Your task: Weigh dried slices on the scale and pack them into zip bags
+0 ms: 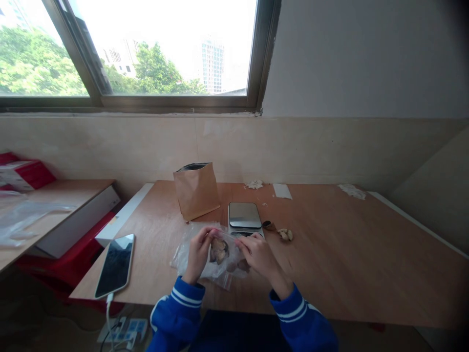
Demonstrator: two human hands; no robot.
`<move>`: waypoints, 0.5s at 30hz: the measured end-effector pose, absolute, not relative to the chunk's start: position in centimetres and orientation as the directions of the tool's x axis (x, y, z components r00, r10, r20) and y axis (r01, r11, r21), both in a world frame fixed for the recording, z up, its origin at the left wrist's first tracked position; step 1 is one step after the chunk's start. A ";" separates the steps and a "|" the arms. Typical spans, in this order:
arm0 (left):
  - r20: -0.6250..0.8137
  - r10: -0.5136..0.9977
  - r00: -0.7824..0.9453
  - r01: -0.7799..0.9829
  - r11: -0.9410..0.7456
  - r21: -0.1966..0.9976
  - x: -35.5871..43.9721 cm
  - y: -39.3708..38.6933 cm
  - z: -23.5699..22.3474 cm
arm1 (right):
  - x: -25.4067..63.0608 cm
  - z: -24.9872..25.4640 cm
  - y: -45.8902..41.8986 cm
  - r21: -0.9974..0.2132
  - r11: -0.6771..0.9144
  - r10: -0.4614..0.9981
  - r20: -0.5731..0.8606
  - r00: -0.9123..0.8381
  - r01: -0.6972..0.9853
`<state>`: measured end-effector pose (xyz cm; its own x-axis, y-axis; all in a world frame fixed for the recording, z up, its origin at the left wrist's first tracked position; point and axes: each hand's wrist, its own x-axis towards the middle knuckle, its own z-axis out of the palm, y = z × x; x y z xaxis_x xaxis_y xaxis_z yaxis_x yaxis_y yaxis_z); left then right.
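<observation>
My left hand (200, 252) and my right hand (258, 254) both pinch the top edge of a small clear plastic bag (220, 252) held just above the wooden table (348, 254). Brown lumpy pieces sit inside the bag. More clear bags (183, 256) lie flat under it. A small digital kitchen scale (244, 217) with a shiny steel top stands just behind my hands. An upright brown paper bag (197, 190) with its top open stands behind and to the left.
A few loose brown pieces (281, 231) lie right of the scale. A phone (115, 265) on a white cable lies at the table's left front corner. Paper scraps (282, 190) lie near the wall. A side desk (47, 215) with red boxes stands to the left.
</observation>
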<state>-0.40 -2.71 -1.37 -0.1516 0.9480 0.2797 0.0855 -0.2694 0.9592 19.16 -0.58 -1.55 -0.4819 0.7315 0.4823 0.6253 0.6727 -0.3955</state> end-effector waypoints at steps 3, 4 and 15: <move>0.237 0.953 -0.187 0.040 -0.234 0.971 -0.3 -2.8 -1.3 | 19.3 -1.3 -0.5 -0.442 0.672 0.740 0.437 -0.512 0.594; 0.229 0.951 -0.210 0.034 -0.227 0.973 -0.3 -2.8 -1.3 | 19.5 -1.4 -0.5 -0.465 0.663 0.748 0.415 -0.517 0.586; 0.198 0.933 -0.301 -0.055 -0.224 0.973 1.1 -2.2 -0.8 | 23.2 -2.7 0.3 -0.675 0.472 0.859 0.209 -0.466 0.567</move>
